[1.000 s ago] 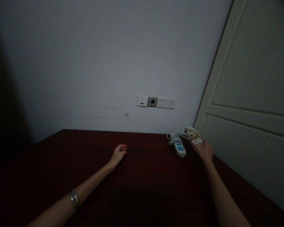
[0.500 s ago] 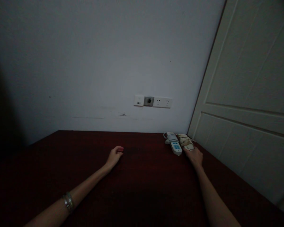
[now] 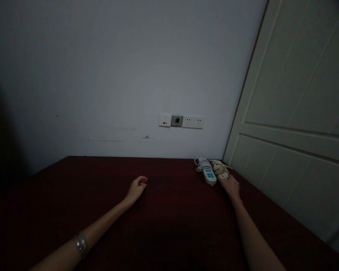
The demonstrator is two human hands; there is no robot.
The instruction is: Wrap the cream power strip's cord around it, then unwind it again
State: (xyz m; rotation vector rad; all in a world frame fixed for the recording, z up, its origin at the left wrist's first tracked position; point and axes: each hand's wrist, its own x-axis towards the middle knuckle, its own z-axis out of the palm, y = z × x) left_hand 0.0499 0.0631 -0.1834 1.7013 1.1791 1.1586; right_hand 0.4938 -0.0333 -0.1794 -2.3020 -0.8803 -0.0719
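Note:
My right hand [image 3: 230, 186] grips the near end of a cream-white power strip [image 3: 223, 174] with its cord wound round it. The fingertips are partly hidden by the hand and the strip. Just left of it lies a second power strip [image 3: 209, 176], white with a blue socket face and a pale cord wrapped round its far half; its near end is close to my right hand but not held. My left hand [image 3: 136, 189] rests on the table to the left, fingers loosely curled in toward the thumb, with nothing visible in it. A bracelet [image 3: 81, 244] is on my left forearm.
A dark red tabletop [image 3: 169, 210] runs back to a pale wall [image 3: 115, 75]. Wall sockets [image 3: 193, 122] and a grey plate [image 3: 176, 121] sit above its far edge. A pale panelled door [image 3: 288, 113] stands along the right side.
The cream strip has shifted very slightly under my right hand. My left hand stays nearly in place. The whole view has drifted a little.

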